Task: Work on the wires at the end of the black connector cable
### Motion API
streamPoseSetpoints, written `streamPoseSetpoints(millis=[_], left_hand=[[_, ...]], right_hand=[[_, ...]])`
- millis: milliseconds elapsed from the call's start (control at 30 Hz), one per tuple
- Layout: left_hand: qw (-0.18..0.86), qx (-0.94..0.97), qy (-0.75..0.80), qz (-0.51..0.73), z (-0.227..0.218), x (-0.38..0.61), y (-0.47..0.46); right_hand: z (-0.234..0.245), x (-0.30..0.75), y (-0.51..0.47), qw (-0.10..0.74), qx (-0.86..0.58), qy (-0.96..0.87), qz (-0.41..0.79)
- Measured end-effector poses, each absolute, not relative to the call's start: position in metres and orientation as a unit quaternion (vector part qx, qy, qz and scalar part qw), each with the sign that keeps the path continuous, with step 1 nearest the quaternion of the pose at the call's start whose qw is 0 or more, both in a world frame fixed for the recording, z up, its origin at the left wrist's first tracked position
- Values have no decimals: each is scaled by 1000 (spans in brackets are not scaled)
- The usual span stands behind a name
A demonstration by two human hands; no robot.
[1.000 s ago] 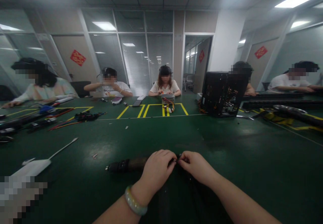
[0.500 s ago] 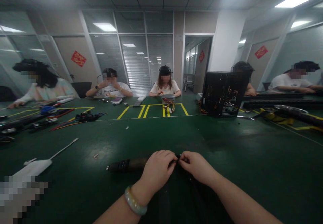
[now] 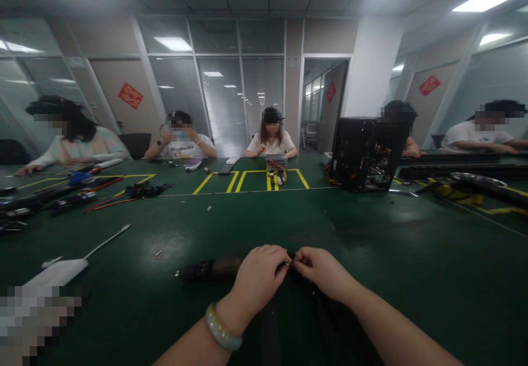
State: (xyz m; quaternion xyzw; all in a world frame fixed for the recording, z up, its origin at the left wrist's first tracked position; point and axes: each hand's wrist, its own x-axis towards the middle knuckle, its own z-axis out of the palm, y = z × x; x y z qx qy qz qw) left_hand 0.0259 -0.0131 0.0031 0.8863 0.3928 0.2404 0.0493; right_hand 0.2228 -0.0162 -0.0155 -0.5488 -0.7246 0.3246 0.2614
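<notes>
left hand (image 3: 259,279) and right hand (image 3: 323,271) meet fingertip to fingertip, both pinched on a small part too tiny to identify. dark cylindrical tool (image 3: 210,269) runs left from under the left hand, long axis sideways on the desk (image 3: 371,245); left hand is nearer.

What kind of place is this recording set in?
Probably an office room used as an electronics assembly workshop: a long green work table with yellow taped zones, an opened black computer case, loose wire bundles, and glass partition walls behind several seated people.
</notes>
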Motion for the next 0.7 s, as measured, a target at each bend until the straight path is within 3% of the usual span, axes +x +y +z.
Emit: streamPoseSetpoints(millis=[700], left_hand=[[46,876,389,280,8,26,-17]], right_hand=[[-10,221,-19,266,-553,-729,303]])
